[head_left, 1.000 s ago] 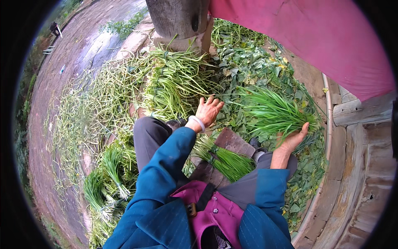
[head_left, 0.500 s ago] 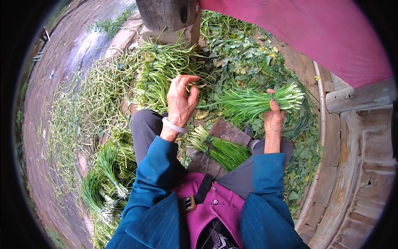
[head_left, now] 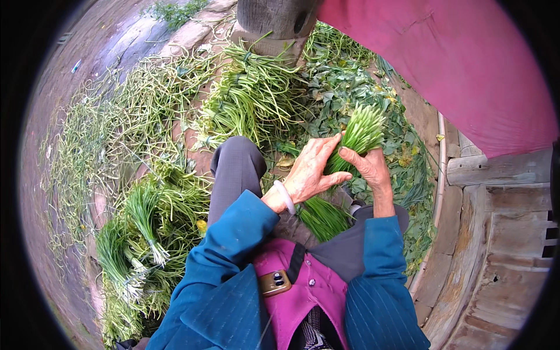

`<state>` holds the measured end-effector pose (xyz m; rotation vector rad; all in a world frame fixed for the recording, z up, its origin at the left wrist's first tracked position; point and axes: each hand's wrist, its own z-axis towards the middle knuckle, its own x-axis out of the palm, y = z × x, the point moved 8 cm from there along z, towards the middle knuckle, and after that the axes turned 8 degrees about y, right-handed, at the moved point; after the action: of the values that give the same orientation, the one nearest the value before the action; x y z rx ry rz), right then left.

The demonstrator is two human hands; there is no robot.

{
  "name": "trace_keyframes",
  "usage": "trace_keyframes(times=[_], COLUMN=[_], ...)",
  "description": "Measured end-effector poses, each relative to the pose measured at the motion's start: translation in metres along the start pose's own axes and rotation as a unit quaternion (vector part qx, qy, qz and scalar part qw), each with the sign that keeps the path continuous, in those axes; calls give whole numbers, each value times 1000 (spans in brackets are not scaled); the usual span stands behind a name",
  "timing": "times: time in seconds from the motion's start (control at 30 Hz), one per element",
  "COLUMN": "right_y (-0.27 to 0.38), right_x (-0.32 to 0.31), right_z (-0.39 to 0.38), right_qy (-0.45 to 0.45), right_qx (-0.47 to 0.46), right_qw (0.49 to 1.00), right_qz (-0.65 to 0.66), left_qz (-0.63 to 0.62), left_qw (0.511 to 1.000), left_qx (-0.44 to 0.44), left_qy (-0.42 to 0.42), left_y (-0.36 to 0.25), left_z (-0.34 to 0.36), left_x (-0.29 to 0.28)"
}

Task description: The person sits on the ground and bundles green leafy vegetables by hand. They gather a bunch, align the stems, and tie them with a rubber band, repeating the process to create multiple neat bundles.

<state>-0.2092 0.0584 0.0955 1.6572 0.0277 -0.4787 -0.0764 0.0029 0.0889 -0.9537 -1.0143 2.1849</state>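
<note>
My right hand [head_left: 373, 169] grips an upright-tilted bunch of thin green stalks [head_left: 364, 125], pale ends pointing up toward the back. My left hand [head_left: 315, 169], with a pale bangle at the wrist, is against the bunch's left side, fingers fairly straight and thumb across its lower part. Beneath the hands another green bunch [head_left: 321, 219] lies between my legs, partly hidden. Tied bundles [head_left: 251, 96] of pale-green stalks lie beyond my left knee [head_left: 236, 166]. Green bunches with white ends [head_left: 146, 233] rest on a heap at my left.
Scattered stalks [head_left: 111, 125] cover the paving to the left. A leafy heap [head_left: 335, 87] spreads behind my hands. A weathered post [head_left: 268, 17] stands at the back. Pink cloth [head_left: 443, 64] hangs at upper right, above a worn wooden structure [head_left: 507, 245].
My left hand has moved right from near the pale bundles onto the held bunch. The right hand has turned that bunch from sideways to pale ends pointing away from me.
</note>
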Motion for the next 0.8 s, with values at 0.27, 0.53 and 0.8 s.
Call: trace_keyframes(times=[0.27,0.53,0.8], right_y=[0,25,47], right_x=[23,-39,-29], right_z=[18,-1,-11], right_qy=[91,-107,-122], right_qx=[100,17,-90], right_qw=[981,994,988], right_qz=[-140,-31,-8], left_qz=[-427,-639,-731], left_qw=[877,741,663], left_qx=[-217,-201,-158], left_qy=[-37,-44,-33], left_y=[73,80,61], left_z=[-18,-16,-13], left_x=[14,-2,7])
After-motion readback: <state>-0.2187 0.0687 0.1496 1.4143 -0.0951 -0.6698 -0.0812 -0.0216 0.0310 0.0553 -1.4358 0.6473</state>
